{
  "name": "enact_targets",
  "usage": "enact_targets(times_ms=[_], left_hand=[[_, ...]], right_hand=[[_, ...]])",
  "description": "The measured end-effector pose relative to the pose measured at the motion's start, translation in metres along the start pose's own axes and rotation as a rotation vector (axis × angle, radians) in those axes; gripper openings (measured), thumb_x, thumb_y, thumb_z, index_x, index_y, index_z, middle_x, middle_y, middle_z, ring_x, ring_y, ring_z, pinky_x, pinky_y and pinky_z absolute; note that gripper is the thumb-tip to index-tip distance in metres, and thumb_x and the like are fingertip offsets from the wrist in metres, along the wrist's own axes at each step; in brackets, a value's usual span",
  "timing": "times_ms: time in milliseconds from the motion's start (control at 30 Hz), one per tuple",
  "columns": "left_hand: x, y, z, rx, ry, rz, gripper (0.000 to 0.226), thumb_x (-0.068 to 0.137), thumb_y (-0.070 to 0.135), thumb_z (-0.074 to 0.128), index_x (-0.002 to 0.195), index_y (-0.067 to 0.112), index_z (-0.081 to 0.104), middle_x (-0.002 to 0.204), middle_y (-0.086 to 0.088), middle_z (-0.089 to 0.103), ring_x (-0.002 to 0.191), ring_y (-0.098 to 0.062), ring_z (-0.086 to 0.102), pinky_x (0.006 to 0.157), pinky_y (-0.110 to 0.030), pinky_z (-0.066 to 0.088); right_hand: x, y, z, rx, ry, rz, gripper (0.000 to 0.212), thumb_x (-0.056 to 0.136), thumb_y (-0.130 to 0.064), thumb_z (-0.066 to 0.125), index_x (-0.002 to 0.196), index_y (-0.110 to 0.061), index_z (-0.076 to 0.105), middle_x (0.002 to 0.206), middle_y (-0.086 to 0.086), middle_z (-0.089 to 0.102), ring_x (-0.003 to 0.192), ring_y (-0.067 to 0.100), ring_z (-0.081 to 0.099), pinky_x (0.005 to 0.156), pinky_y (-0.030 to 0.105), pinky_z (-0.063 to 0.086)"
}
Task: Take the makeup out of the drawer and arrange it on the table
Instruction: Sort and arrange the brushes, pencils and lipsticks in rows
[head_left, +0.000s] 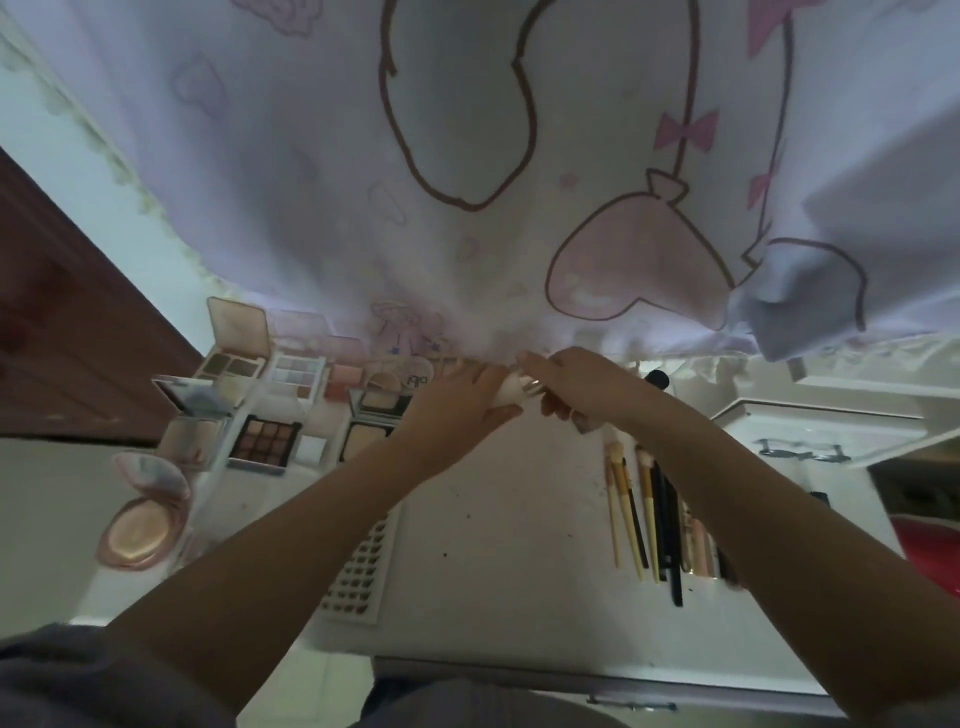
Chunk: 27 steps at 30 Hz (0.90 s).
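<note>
Both my hands meet at the far edge of the white table (509, 509), just under the curtain. My left hand (457, 405) and my right hand (576, 387) together hold a small pale pink makeup tube (511, 391) with a shiny band; the left grips its rounded end, the right its other end. Several open palettes and compacts (265, 436) lie in rows at the table's far left. A row of brushes and pencils (649, 509) lies on the right, partly hidden by my right forearm.
A printed curtain (467, 156) hangs over the table's far edge. A round pink compact (140, 530) lies open at the left edge. A white tray of small items (358, 571) lies near the front. An open white drawer (810, 441) stands at the right.
</note>
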<state>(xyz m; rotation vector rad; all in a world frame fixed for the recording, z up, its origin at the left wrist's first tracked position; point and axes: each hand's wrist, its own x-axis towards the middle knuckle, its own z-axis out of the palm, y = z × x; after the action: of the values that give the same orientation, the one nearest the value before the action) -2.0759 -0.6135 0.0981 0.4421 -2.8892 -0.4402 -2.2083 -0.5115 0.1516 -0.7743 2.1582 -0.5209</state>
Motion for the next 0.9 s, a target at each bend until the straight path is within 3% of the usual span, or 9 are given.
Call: enact_targets(times_ms=[167,300,367,467,600,667,833,900], left_hand=[[-0.014,0.0,-0.016,-0.199,-0.138,-0.039,0.043,0.092,0.042,0.051,0.126,0.016,0.044,0.114,-0.009,0.058,0.097,-0.028,0.056,0.07,-0.029,0.036],[-0.025,0.002,-0.024,-0.106,-0.128,0.002,0.038,0.092,0.041,0.05,0.116,0.012,0.046,0.112,-0.009,0.056,0.09,-0.023,0.052,0.066,-0.027,0.03],[-0.027,0.005,-0.03,-0.165,-0.157,0.002,0.038,0.093,0.041,0.05,0.118,0.013,0.046,0.11,-0.008,0.056,0.083,-0.019,0.048,0.066,-0.027,0.03],[-0.027,0.004,-0.043,-0.274,-0.205,-0.017,0.041,0.093,0.041,0.049,0.126,0.017,0.044,0.112,-0.007,0.058,0.092,-0.023,0.055,0.071,-0.029,0.038],[-0.027,0.008,-0.05,0.122,-0.053,0.119,0.048,0.094,0.047,0.042,0.13,0.017,0.043,0.12,-0.005,0.058,0.102,-0.025,0.056,0.079,-0.037,0.045],[-0.028,0.013,-0.051,0.144,0.004,0.152,0.048,0.095,0.048,0.04,0.127,0.014,0.047,0.115,-0.006,0.059,0.097,-0.025,0.058,0.076,-0.037,0.047],[-0.027,0.014,-0.068,-0.02,-0.068,0.097,0.04,0.093,0.046,0.044,0.121,0.017,0.049,0.104,-0.003,0.061,0.084,-0.019,0.056,0.07,-0.033,0.045],[-0.03,0.015,-0.074,-0.281,-0.158,0.021,0.033,0.095,0.041,0.045,0.116,0.017,0.052,0.097,-0.003,0.062,0.074,-0.012,0.056,0.062,-0.029,0.047]], right_hand=[[-0.017,-0.004,-0.003,0.085,-0.042,-0.07,0.043,0.095,-0.048,0.045,0.08,-0.011,0.062,0.051,-0.007,0.06,0.037,0.0,0.049,0.037,0.013,0.038],[-0.03,-0.001,0.004,0.175,-0.058,-0.119,0.026,0.095,-0.04,0.046,0.089,-0.018,0.058,0.069,-0.002,0.062,0.051,0.004,0.053,0.045,0.016,0.043],[-0.035,0.0,0.007,0.268,-0.051,-0.124,0.023,0.095,-0.038,0.05,0.09,-0.017,0.059,0.072,0.001,0.062,0.054,0.006,0.053,0.048,0.016,0.045],[-0.042,0.0,0.003,0.365,-0.074,-0.101,0.025,0.089,-0.04,0.059,0.091,-0.015,0.061,0.072,0.0,0.065,0.058,0.009,0.056,0.053,0.019,0.047],[-0.045,-0.008,0.003,0.475,-0.098,0.024,0.03,0.093,-0.039,0.044,0.081,-0.013,0.055,0.056,-0.002,0.056,0.042,0.008,0.045,0.04,0.019,0.034],[-0.045,-0.014,0.004,0.417,-0.037,0.01,0.029,0.096,-0.034,0.037,0.079,-0.014,0.048,0.056,-0.003,0.046,0.037,0.006,0.033,0.036,0.018,0.025],[-0.052,-0.018,0.003,0.311,-0.016,-0.105,0.02,0.094,-0.024,0.037,0.076,-0.015,0.041,0.059,-0.002,0.041,0.037,0.005,0.029,0.036,0.016,0.024],[-0.057,-0.017,0.004,0.224,0.027,-0.191,0.015,0.096,-0.025,0.038,0.087,-0.017,0.047,0.062,-0.003,0.042,0.04,0.004,0.032,0.035,0.016,0.026]])
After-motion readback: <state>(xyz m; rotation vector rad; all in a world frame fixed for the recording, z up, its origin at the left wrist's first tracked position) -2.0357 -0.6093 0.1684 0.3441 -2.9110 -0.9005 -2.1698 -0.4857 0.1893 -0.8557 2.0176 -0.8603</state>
